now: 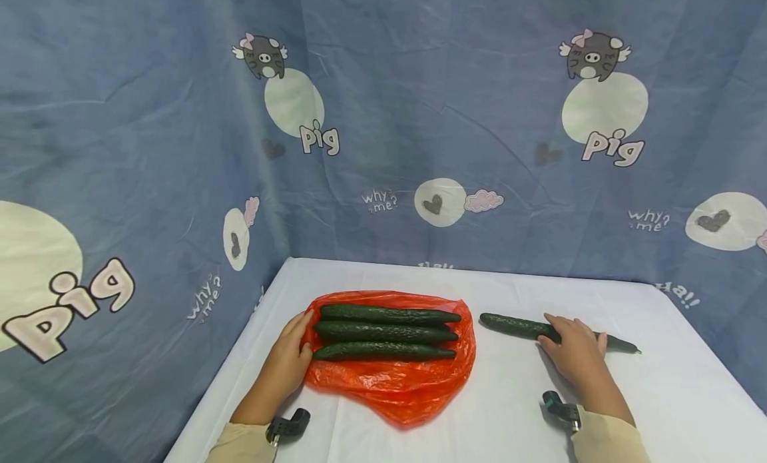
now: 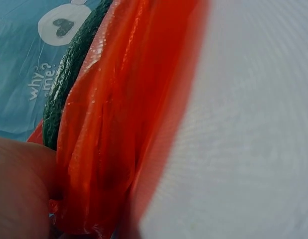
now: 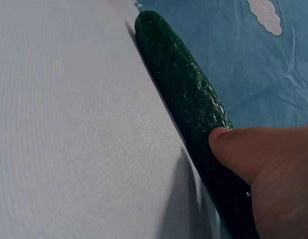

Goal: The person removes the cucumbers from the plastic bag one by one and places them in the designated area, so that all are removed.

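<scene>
Three dark green cucumbers (image 1: 386,332) lie side by side on a red plastic bag (image 1: 413,400) left of the table's middle. At the bag's left edge, my left hand (image 1: 290,356) holds the plastic between thumb and fingers. The left wrist view shows the thumb (image 2: 22,186) against the crumpled red bag (image 2: 101,144), beside one cucumber (image 2: 69,74). To the right, my right hand (image 1: 576,350) grips a separate cucumber (image 1: 515,325) lying on the table. Its thumb (image 3: 243,149) presses on the cucumber's near side in the right wrist view; the other fingers are hidden there.
A white cloth covers the table (image 1: 503,403). Blue curtains (image 1: 383,116) printed with cartoon pigs stand behind it and along its left side. Dark wrist mounts sit on the left wrist (image 1: 289,426) and the right wrist (image 1: 560,408).
</scene>
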Tool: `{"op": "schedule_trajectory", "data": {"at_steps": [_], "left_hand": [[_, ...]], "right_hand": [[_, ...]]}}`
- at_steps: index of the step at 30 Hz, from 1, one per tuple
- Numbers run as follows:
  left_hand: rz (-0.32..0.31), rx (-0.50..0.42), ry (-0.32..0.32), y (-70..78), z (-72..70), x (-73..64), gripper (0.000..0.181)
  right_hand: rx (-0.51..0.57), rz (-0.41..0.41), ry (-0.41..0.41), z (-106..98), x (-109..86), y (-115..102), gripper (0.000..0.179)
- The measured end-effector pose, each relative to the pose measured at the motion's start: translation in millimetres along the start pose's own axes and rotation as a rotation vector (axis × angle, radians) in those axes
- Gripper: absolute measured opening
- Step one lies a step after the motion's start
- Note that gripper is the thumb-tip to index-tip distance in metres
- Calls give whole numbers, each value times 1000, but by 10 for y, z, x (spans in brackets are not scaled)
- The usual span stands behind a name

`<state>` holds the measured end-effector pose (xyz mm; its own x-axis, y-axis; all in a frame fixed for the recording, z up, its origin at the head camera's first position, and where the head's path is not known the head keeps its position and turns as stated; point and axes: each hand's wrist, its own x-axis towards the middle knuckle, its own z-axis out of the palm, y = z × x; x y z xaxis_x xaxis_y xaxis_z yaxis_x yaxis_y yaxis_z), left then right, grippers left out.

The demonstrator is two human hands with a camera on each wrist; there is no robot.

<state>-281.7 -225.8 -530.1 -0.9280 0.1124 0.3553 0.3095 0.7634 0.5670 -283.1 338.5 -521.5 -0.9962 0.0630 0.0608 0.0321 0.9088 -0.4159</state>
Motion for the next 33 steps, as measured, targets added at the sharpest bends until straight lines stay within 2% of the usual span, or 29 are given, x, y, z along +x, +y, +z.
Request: {"op": "schedule_trajectory", "data": {"at_steps": [5, 12, 15, 25, 33], "left_hand": [[-3, -3, -7, -1, -1, -14, 69], [28, 9, 18, 11, -21, -2, 70], [32, 14, 30, 17, -26, 3, 70], [-15, 3, -6, 13, -17, -6, 70], [-20, -13, -5, 29, -2, -6, 70]], "right_hand": [[18, -21, 22, 20, -16, -34, 63], [47, -110, 138, 27, 9, -229, 52], [61, -142, 163, 32, 32, -322, 50], [122, -246, 163, 99, 33, -602, 50], [170, -308, 108, 219, 48, -896, 52]]}}
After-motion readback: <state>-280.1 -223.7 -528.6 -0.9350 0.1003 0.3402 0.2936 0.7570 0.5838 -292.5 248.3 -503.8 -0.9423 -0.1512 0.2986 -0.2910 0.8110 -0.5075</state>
